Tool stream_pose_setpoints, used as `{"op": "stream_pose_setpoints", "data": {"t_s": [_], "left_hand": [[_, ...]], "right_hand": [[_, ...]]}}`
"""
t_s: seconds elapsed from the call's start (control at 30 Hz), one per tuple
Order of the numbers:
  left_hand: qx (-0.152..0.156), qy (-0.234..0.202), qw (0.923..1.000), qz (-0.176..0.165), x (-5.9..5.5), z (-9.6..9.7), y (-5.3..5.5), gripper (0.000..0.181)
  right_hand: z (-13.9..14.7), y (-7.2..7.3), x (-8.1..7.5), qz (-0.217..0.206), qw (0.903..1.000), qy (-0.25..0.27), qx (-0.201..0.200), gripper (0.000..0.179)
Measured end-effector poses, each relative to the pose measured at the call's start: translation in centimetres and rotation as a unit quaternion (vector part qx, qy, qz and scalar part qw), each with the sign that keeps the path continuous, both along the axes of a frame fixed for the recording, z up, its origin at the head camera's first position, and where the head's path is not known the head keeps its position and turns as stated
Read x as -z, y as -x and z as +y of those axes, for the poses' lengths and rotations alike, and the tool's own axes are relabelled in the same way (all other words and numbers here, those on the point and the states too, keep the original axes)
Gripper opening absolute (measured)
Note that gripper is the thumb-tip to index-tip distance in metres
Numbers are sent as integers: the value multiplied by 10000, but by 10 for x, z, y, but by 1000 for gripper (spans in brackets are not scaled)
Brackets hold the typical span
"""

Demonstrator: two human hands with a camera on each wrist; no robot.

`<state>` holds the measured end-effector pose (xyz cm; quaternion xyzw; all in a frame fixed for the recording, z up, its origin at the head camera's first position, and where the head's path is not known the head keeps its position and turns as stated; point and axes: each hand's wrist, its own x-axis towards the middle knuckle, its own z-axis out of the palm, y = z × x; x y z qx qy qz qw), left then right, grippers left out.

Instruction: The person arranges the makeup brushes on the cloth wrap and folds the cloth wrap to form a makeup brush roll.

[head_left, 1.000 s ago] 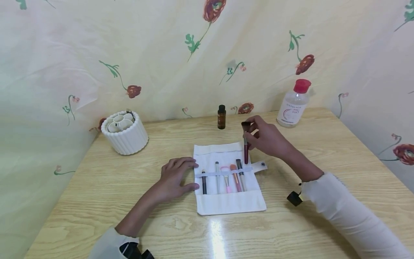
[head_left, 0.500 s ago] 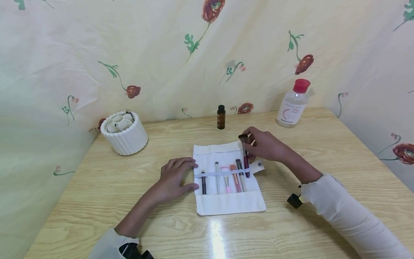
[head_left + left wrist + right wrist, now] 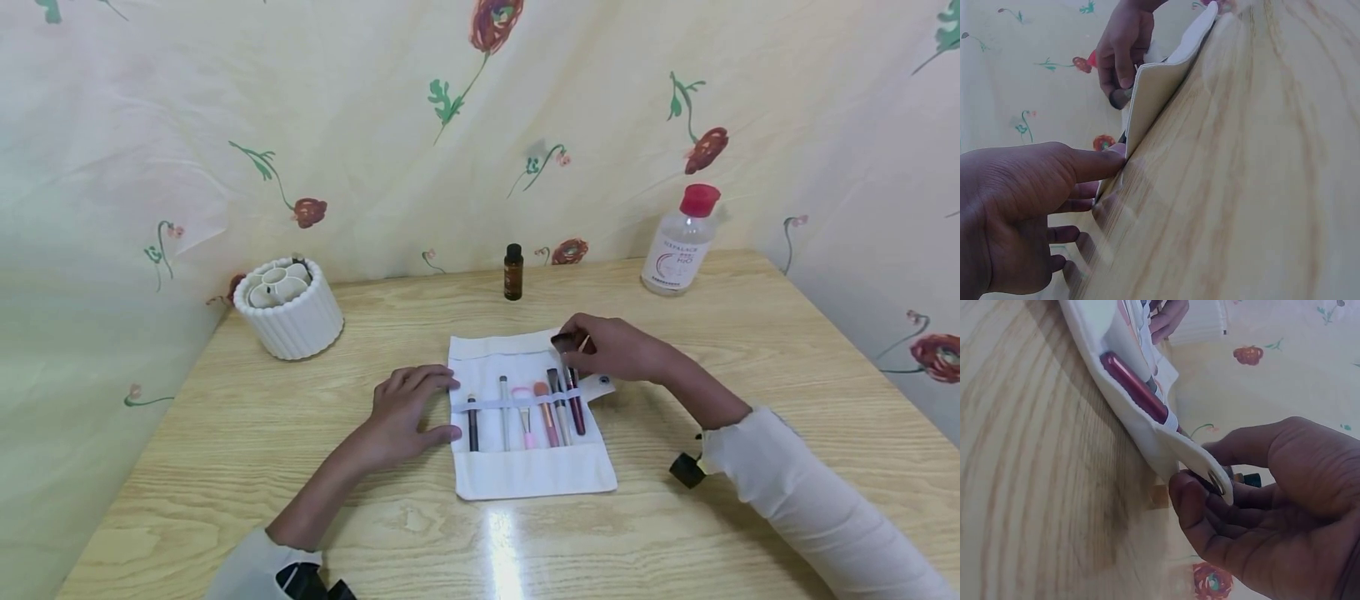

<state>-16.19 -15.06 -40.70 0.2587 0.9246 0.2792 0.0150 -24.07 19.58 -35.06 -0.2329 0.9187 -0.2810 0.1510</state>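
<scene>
Here, the person's right hand [image 3: 618,348] pinches a makeup brush [image 3: 576,408] with a dark red handle just below its bristles; the handle runs under the elastic band [image 3: 487,404] at the right end of a white cloth pouch [image 3: 536,475], its tip just short of the near fold. If that tip meets the fold's edge, a firm push could buckle the cloth or pull the pouch askew. A snap strap [image 3: 600,385] sticks out to the right, close by the right hand's fingers; whether they touch it I cannot tell, but it could get caught and dragged along. A grey brush [image 3: 562,421] lies just left of the red handle, near enough to be nudged out of line, since both share the band. The left hand [image 3: 408,412], fingers relaxed and grasping nothing, rests at the pouch's left edge; were it to lift, the cloth might slide on the wooden table [image 3: 390,317]. Farther off, a small brown bottle [image 3: 513,272], a clear bottle [image 3: 675,250] at far right and a white pot [image 3: 296,325] at far left seem safely apart.
</scene>
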Motion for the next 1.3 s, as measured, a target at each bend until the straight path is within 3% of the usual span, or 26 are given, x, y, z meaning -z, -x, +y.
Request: {"op": "stream_pose_setpoints", "data": {"t_s": [0.43,1.03,1.2,1.3], "left_hand": [[-11,-15,10000,5,0,0,-1,58],[18,-18,10000,41,-1,1,-1,59],[39,18,10000,33,-1,0,-1,59],[98,75,9999,20,-3,0,0,59]], "right_hand": [[7,-6,7,58,9981,58,-606,24],[9,-12,7,-136,9985,-93,-525,13],[8,-13,5,128,9983,-264,-512,18],[6,-17,4,629,9966,-343,-409,22]]}}
